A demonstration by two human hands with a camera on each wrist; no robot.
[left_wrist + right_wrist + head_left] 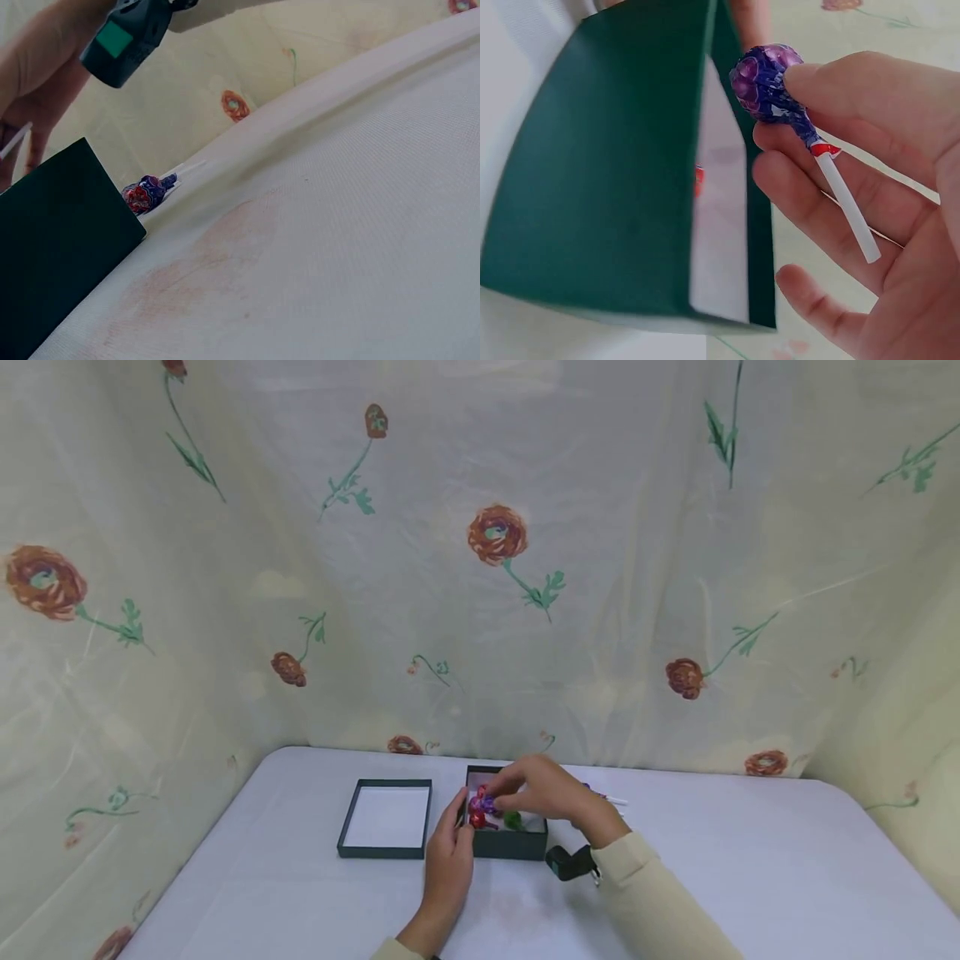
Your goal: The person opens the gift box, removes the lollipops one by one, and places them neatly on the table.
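backdrop [480,568]: cream cloth with printed red flowers, hangs behind and at the sides of the table.
table [750,877]: white cloth cover; faint pink stain shows in the left wrist view.
open tray [386,818]: dark green rim, white inside, lies left of the box, apart from it.
box [508,843]: dark green, white lining; several wrapped lollipops inside, red, purple and green.
left hand [450,860]: rests against the box's left wall, fingers fairly straight; steadies it, grips nothing visible.
right hand [543,789]: over the box; thumb and fingers pinch the purple lollipop [769,82] at the wrapper neck, stick lying across the fingers.
stray lollipop [146,193]: red-blue wrapper, on the table just behind the box.
risk: judged – pinch is shallow, at the wrapper only; candy could slip and drop beside the box. A nudge on the light box could slide it if the left hand eases off.
writing: none readable; wrapper print too blurred to tell a brand.
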